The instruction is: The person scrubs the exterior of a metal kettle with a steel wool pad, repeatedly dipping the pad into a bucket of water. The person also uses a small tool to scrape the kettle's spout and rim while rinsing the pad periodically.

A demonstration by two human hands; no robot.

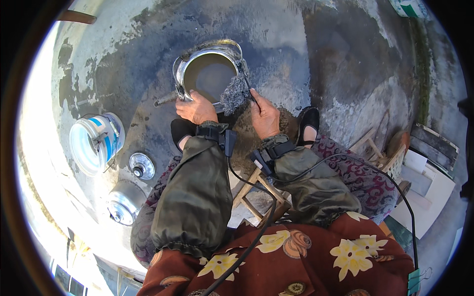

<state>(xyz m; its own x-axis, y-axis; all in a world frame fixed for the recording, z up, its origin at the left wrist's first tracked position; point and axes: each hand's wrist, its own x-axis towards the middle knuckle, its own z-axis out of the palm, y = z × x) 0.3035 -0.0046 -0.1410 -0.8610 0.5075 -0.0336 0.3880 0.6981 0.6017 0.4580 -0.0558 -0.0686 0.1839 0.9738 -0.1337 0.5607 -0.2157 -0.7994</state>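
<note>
A metal kettle (212,51) stands lidless on the wet concrete in front of me, its spout pointing left. Murky brownish water (210,74) fills it. My left hand (198,109) is closed on the kettle's near rim, thumb over the edge. In my right hand (265,117) is a thin dark handle, which appears to belong to the grey steel wool scrubber (235,94). The steel wool lies against the kettle's right near rim and hides part of it. The kettle's handle is folded toward the far side.
To the left stand a white and blue bucket (114,133), a round metal lid (141,166) with a dark knob, and a metal pot (126,195). A small wooden stool (261,195) is beneath me. Boards (424,190) lean at the right. Cables run from my wrists.
</note>
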